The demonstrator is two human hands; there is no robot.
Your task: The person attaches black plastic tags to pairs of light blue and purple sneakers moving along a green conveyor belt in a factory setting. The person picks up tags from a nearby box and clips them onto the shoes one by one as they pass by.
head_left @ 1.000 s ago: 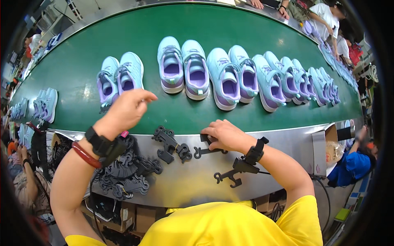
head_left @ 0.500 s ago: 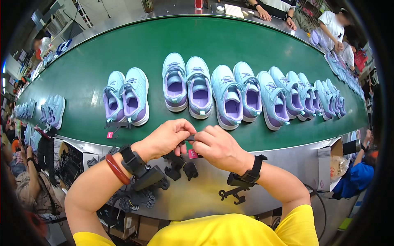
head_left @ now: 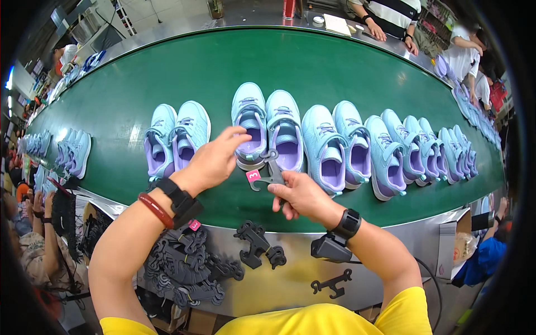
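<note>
My right hand (head_left: 301,195) is closed on a dark grey plastic shoe hanger (head_left: 273,169), which carries a pink size tag (head_left: 253,176). The hanger's upper hook reaches the heels of a light blue and lilac sneaker pair, left shoe (head_left: 249,103) and right shoe (head_left: 283,120). My left hand (head_left: 209,159) is open, its fingers stretched over the left shoe's heel opening; whether they touch it I cannot tell. Beside that hand stands another sneaker pair (head_left: 190,118), its heels partly hidden by my wrist.
The shoes stand on a green belt (head_left: 234,56), with more pairs (head_left: 385,151) to the right and left (head_left: 75,151). On the metal edge lie a hanger pile (head_left: 178,262), a banded bundle (head_left: 258,245) and a loose hanger (head_left: 332,283). A co-worker's hands (head_left: 377,30) rest across the belt.
My hands were together over the hanger at the belt's near edge. Now they are apart: the left has let go and moved up to the shoe, while the right has brought the hanger to the heels.
</note>
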